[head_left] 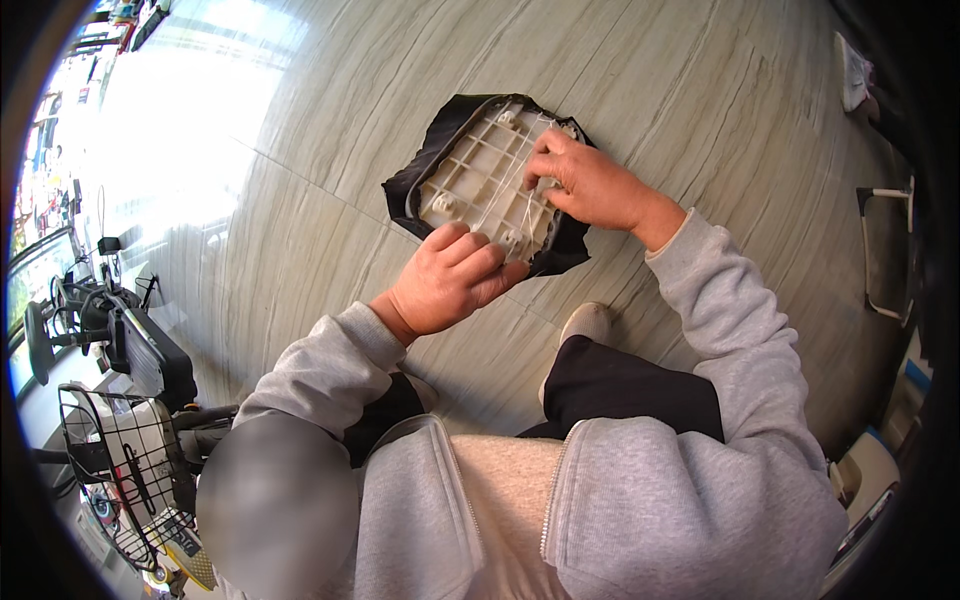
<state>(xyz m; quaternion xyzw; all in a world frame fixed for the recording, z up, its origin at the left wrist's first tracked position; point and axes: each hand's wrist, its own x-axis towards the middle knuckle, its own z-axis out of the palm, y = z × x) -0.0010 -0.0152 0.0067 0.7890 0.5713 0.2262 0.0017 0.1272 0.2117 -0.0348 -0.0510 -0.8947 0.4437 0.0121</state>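
Observation:
A seat-like pad (pixel 482 165) lies underside up on the floor, its cream plastic base ribbed in a grid and ringed by a loose black cover (pixel 428 158). Thin white string (pixel 505 180) runs across the ribs in several strands. My left hand (pixel 440 283) grips the pad's near edge, fingers curled over base and cover. Over the right part of the base, my right hand (pixel 590 182) is closed in a pinch, with string at its fingertips; the exact grip is partly hidden. The cover's near right corner hangs out past the base.
Pale wood-patterned floor tiles (pixel 330 130) surround the pad. My shoe (pixel 588 325) is close to its near side. To the left stand vehicles, one with a black wire basket (pixel 125 465). A metal-framed stool or chair (pixel 885 250) and another person's shoe (pixel 853 75) are at the right.

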